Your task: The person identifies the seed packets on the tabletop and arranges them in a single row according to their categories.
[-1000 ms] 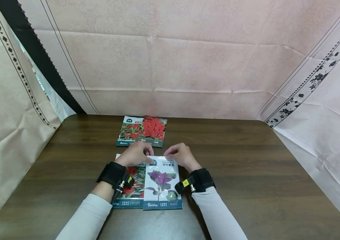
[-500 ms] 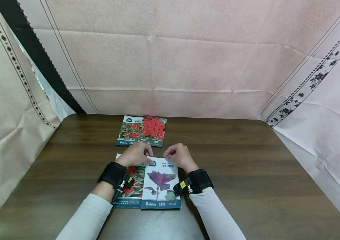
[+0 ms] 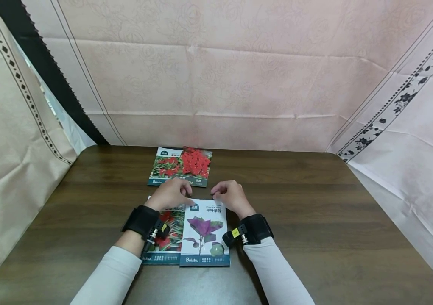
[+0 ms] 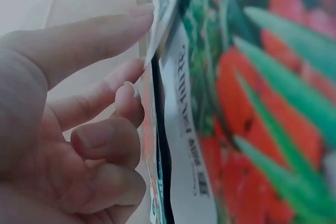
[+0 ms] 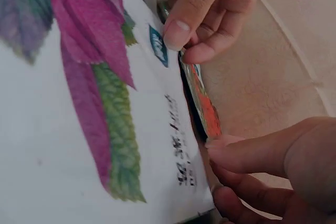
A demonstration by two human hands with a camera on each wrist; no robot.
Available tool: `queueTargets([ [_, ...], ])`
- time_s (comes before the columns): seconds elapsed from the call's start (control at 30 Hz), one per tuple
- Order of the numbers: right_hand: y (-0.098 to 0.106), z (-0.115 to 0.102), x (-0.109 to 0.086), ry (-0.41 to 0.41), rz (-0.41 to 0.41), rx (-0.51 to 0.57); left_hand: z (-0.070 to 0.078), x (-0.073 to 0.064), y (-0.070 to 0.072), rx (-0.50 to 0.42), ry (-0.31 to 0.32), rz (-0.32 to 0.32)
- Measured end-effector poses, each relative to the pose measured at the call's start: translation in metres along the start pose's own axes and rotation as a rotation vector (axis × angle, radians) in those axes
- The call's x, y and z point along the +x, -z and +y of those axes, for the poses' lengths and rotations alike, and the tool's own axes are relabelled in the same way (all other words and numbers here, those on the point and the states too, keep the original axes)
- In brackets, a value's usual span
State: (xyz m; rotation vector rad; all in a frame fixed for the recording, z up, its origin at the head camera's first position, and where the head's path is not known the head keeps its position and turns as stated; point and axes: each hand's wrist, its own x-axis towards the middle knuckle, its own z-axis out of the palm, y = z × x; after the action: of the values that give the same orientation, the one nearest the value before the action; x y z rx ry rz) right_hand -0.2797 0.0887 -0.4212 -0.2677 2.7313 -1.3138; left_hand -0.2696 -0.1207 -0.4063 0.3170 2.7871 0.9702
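In the head view a white seed packet (image 3: pixel 205 250) with a purple-leaved plant lies near the table's front, over the right part of a red-flower packet (image 3: pixel 171 226). My left hand (image 3: pixel 171 195) pinches the white packet's top left corner between thumb and index finger; the other fingers curl, as the left wrist view shows. At the top right corner is my right hand (image 3: pixel 233 199). In the right wrist view its thumb (image 5: pixel 247 156) and fingertips line up along the packet's top edge, with no clear pinch. The red-flower packet's upper part is partly hidden by my left hand.
Behind the hands, two more red-flower packets lie overlapped, the left one (image 3: pixel 166 165) and the right one (image 3: pixel 196 163). The brown wooden table (image 3: pixel 315 220) reaches back to a hanging patterned cloth (image 3: pixel 216 84). Wrist bands with cameras sit on both wrists.
The white packet has shifted slightly left over the red-flower packet. My right hand moved left with it, then back a little to the right, away from the corner. The left hand stays nearly still.
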Motion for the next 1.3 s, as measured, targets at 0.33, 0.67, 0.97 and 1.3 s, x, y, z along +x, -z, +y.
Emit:
queueTargets([
  [0.33, 0.003, 0.002, 0.003, -0.023, 0.092, 0.142, -0.005, -0.003, 0.012, -0.053, -0.034, 0.119],
  [0.67, -0.003, -0.004, 0.000, -0.007, 0.077, 0.250, -0.007, -0.004, 0.019, -0.093, 0.008, 0.171],
  [0.97, -0.007, -0.008, 0.000, -0.012, -0.015, 0.393, -0.013, -0.004, 0.023, -0.121, 0.044, 0.226],
  [1.3, -0.009, -0.010, 0.002, -0.042, -0.088, 0.507, -0.018, -0.003, 0.028, -0.243, 0.119, 0.175],
])
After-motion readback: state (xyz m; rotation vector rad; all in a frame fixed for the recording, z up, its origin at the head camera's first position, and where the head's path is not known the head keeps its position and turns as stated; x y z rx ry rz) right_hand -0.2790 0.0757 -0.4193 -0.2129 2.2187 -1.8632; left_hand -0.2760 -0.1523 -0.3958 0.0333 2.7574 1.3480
